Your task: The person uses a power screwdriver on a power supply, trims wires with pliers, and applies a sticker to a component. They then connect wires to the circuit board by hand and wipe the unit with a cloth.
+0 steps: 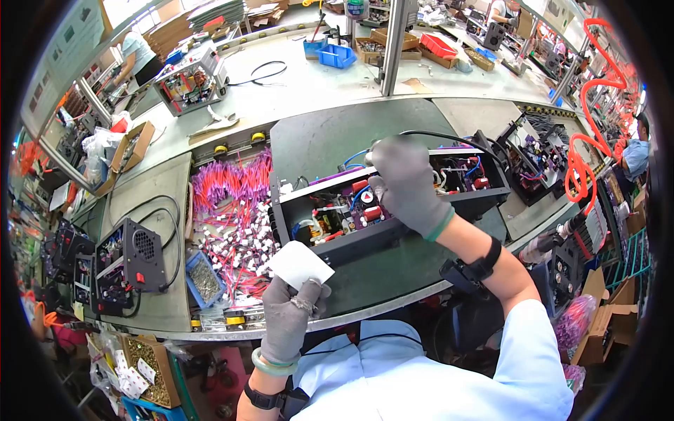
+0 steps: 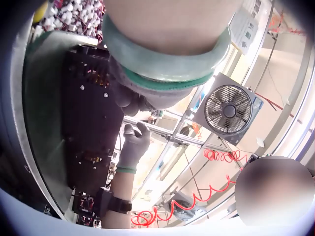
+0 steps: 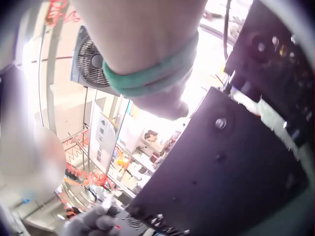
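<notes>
In the head view my gloved left hand [image 1: 286, 319] pinches a white sheet [image 1: 302, 265] between thumb and fingers, in front of the long black metal case's [image 1: 393, 235] left end. The open-topped case holds circuit boards, wires and red parts. A round label [image 1: 366, 197] with a red triangle shows among them. My gloved right hand [image 1: 407, 186] is raised over the case's right half, its fingers blurred. In the left wrist view the right hand [image 2: 134, 147] has bent fingers; I cannot tell whether anything is between them. The right wrist view shows the case's dark side [image 3: 221, 167].
Left of the case lies a heap of pink-purple wires with white connectors [image 1: 239, 245], beside a blue tray [image 1: 205, 279] of small metal parts. A smaller black unit with a fan grille [image 1: 144, 245] stands further left. Another open unit [image 1: 533, 158] sits at the right. A red coiled hose [image 1: 579, 168] hangs there.
</notes>
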Action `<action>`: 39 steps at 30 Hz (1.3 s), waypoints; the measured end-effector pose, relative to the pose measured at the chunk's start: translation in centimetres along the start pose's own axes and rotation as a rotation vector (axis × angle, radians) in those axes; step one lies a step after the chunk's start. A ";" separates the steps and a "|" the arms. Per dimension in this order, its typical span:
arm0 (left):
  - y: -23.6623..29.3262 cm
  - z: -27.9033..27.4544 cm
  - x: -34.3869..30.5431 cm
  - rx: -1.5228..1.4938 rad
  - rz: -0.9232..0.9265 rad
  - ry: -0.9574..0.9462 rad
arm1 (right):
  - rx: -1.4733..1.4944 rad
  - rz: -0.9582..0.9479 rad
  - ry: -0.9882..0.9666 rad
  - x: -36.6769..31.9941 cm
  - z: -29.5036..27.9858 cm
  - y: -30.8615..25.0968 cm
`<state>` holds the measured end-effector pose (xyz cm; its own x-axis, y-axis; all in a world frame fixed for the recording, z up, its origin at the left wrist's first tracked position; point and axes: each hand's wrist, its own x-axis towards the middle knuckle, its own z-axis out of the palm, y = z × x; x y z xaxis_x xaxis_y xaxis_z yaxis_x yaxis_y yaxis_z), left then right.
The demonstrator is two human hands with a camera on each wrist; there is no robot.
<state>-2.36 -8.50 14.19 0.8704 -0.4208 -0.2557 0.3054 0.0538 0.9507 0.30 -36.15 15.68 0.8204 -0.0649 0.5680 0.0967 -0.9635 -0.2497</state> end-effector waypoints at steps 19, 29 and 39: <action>0.4 1.8 -0.1 0.116 0.090 -0.173 | 0.523 -0.123 0.012 -6.1 -0.2 -7.9; -0.8 2.6 0.3 0.206 0.213 -0.177 | 0.478 -0.075 -0.036 -6.9 -0.5 -7.6; 0.0 3.4 0.2 0.039 0.068 -0.163 | 0.403 -0.245 0.021 -7.3 -1.3 -7.1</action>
<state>-3.55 -11.63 14.71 0.8132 -0.5591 -0.1616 0.2298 0.0533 0.9718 -7.10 -29.13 14.31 0.7353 0.1427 0.6626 0.5004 -0.7736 -0.3887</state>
